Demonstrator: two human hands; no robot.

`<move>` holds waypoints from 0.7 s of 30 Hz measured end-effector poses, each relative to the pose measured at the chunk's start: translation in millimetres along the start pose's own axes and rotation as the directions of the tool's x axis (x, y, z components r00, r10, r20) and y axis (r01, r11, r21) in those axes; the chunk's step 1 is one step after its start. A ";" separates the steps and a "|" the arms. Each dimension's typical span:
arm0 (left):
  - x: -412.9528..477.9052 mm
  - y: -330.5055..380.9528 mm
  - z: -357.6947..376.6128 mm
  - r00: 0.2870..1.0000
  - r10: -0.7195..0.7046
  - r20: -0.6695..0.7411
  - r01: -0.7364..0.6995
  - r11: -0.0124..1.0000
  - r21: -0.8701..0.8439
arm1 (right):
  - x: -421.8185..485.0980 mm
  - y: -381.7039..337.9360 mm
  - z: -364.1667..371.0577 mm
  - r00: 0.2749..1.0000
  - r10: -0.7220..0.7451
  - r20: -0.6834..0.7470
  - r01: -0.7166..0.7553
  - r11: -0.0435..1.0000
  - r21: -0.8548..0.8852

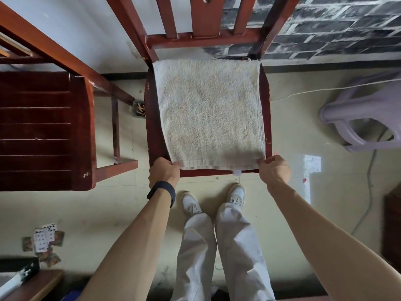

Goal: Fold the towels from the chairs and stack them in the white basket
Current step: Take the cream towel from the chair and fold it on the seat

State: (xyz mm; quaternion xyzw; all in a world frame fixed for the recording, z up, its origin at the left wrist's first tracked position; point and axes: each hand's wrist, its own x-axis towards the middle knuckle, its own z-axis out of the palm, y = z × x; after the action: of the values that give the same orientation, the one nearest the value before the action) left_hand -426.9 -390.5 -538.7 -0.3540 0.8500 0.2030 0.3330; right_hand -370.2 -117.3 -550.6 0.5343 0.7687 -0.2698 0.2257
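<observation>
A cream terry towel [209,114] lies flat and square on the seat of a red-brown wooden chair [153,135] in front of me. My left hand [165,171] pinches the towel's near left corner. My right hand [274,169] pinches its near right corner. Both hands sit at the seat's front edge. A small white label hangs from the towel's near edge. No white basket shows in this view.
A second dark wooden chair [43,129] stands to the left. A pale purple plastic stool [364,118] is at the right, with a white cable [325,89] running across the floor. Playing cards [44,240] lie on the floor at lower left. A small tin [138,109] sits between the chairs.
</observation>
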 end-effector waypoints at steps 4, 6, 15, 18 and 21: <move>-2.6 0.8 6.0 1.000 -0.018 -0.010 0.018 1.000 -0.011 | -3.6 3.3 3.7 0.999 -0.041 -0.005 0.041 0.999 0.019; -1.9 2.0 6.2 1.000 -0.016 -0.003 0.016 0.999 -0.048 | -5.6 5.4 6.3 0.996 -0.083 -0.013 0.084 0.996 0.036; -3.8 -4.2 7.8 1.000 -0.018 -0.013 0.014 0.977 -0.213 | -9.6 20.8 5.6 0.994 -0.089 -0.058 0.098 0.978 0.185; -6.9 -5.9 7.0 0.999 0.029 -0.030 -0.034 0.982 -0.186 | -7.7 22.9 1.6 0.996 -0.071 -0.045 0.080 0.973 0.216; -10.7 -6.0 9.0 0.996 0.081 -0.038 -0.083 0.995 -0.063 | -10.1 22.6 -1.0 0.999 -0.032 -0.033 0.040 0.962 0.269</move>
State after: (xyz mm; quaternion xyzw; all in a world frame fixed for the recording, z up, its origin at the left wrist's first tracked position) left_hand -413.0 -384.3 -538.1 -0.3328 0.8627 0.2375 0.2976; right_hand -345.6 -117.3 -547.4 0.5496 0.7375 -0.3685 0.1351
